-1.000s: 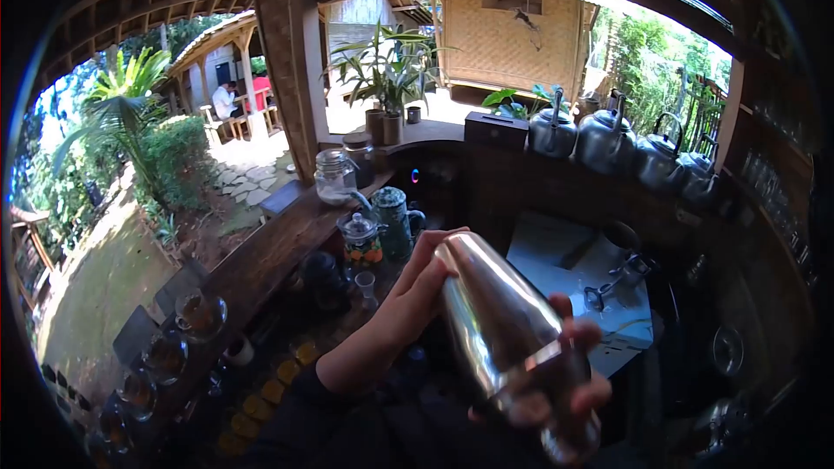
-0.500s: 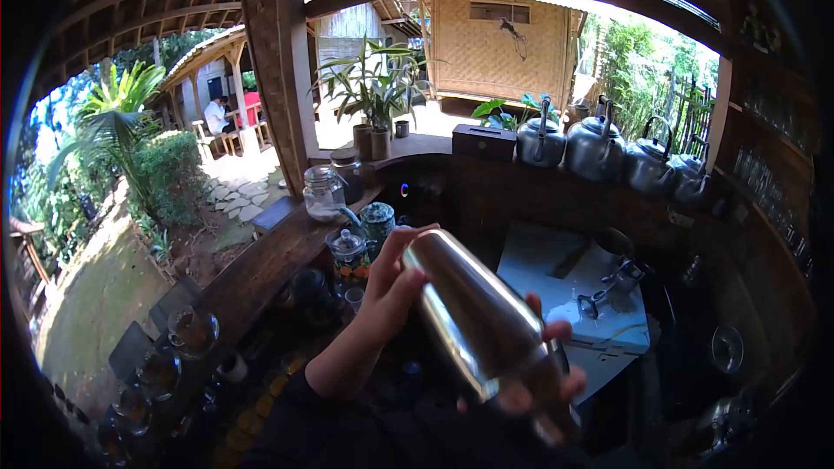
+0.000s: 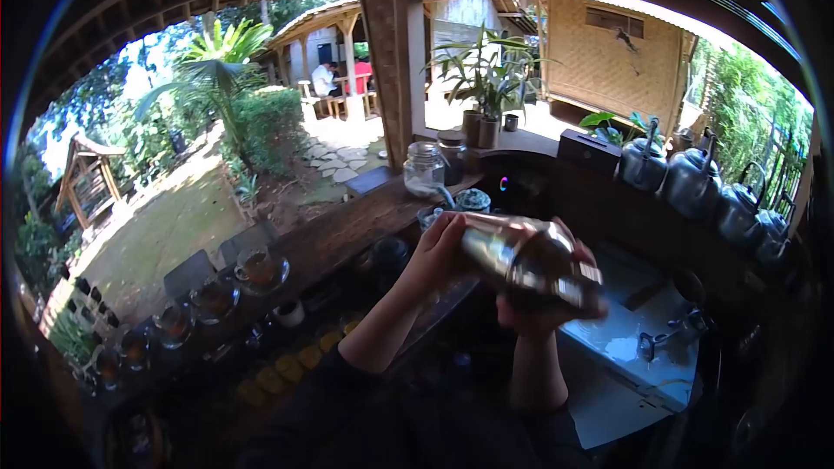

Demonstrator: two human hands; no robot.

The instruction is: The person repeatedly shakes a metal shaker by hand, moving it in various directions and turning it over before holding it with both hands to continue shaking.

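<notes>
A shiny metal cocktail shaker (image 3: 499, 254) is held up in front of me, lying almost level and blurred by motion. My left hand (image 3: 443, 243) is closed round its left end. My right hand (image 3: 526, 314) grips the right end from below, with some fingers over its far side. Behind the shaker stand a glass jar (image 3: 424, 169) with pale contents and a green speckled enamel pot (image 3: 473, 200), partly covered.
Several glass cups on saucers (image 3: 261, 269) line the wooden counter (image 3: 347, 221) at left. Metal kettles (image 3: 692, 181) stand on the right ledge beside a dark box (image 3: 591, 149). A pale work surface (image 3: 625, 356) lies at lower right. Two people (image 3: 325, 80) sit outside.
My view has turned left, so the surroundings sit farther right. The shaker has risen and tipped from a steep slant to nearly level, still in both hands.
</notes>
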